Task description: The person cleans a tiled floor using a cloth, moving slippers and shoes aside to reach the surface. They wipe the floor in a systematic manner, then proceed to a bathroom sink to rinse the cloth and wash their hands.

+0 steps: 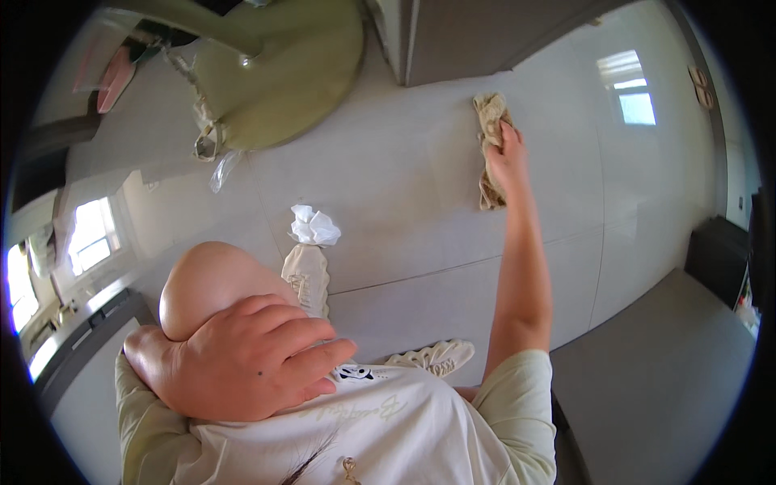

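Note:
My right hand [509, 160] is stretched out over the glossy grey tiled floor, gripping a folded brown-stained beige cloth [492, 112] that lies flat on the tiles. Close to my body, my left hand [260, 357] rests by my bent knee [212, 285] with its fingers slightly spread and nothing visible in it; its palm side is hidden. A crumpled white tissue [314, 226] touches the toe of my cream shoe [306, 273]. My other shoe [445, 357] is on the floor to the right.
A round olive-green pedestal base [291, 79] stands upper left, with a clear plastic scrap [225, 171] at its edge. A grey cabinet [461, 42] borders the floor at the top. A grey flat-topped piece of furniture [655, 376] is at lower right, beside a dark box-like object [718, 257].

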